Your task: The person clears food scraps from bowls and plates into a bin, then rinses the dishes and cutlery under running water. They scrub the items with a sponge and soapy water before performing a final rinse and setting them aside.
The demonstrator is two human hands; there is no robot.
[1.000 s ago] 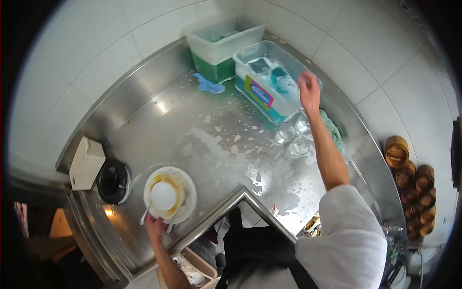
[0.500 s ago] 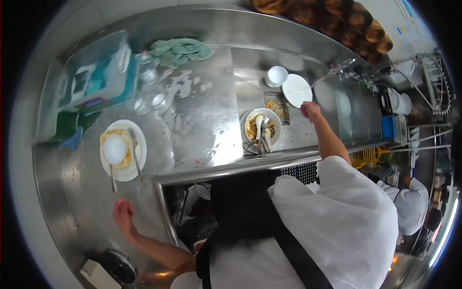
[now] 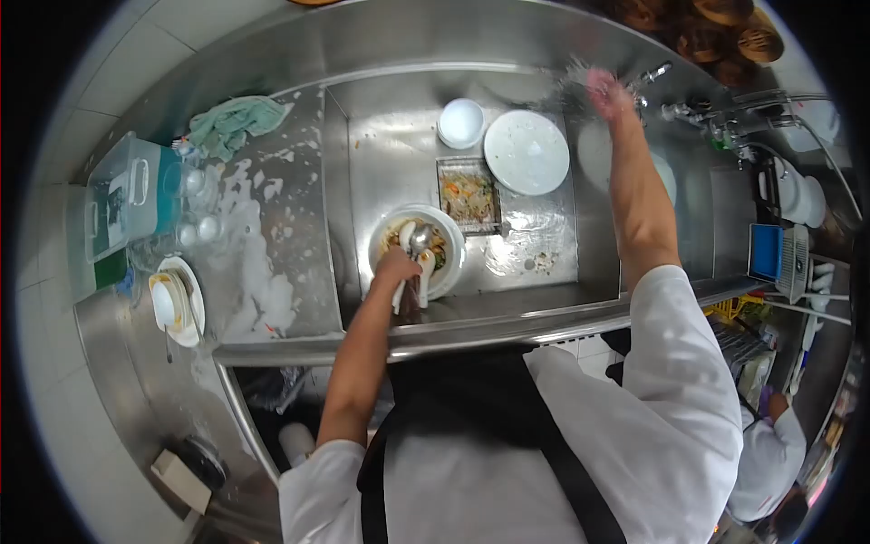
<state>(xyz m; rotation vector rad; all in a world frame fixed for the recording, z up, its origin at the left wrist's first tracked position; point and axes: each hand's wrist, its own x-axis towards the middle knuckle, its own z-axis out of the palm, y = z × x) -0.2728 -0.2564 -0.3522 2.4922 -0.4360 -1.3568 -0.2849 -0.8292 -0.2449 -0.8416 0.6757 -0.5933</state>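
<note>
My left hand [image 3: 399, 265] reaches into a white bowl [image 3: 456, 243] of food scraps in the sink, its fingers closed on spoons that lean there. A metal spoon [image 3: 420, 238] and a white soup spoon [image 3: 425, 272] show beside the fingers; exactly which handles are gripped is partly hidden. Up by the tap [image 3: 654, 74], my right hand [image 3: 609, 93] is smeared by motion, with water spraying around it. White plates [image 3: 527, 152] lie below it to the left, beside small stacked white bowls [image 3: 461, 122]. Between plates and bowl sits a drain basket [image 3: 497, 218] full of scraps.
On the left counter are a green cloth [image 3: 237, 125], glasses [image 3: 195, 195], a clear plastic bin [image 3: 136, 195] and a dirty plate [image 3: 192, 299] carrying a bowl and cutlery. The sink's front rim [image 3: 507, 328] runs before me. Another person [image 3: 768, 462] is at far right.
My left hand has moved from the left counter into the bowl of scraps and closed on spoons. My right hand has left the plate's edge and moved up to the tap, where water now splashes.
</note>
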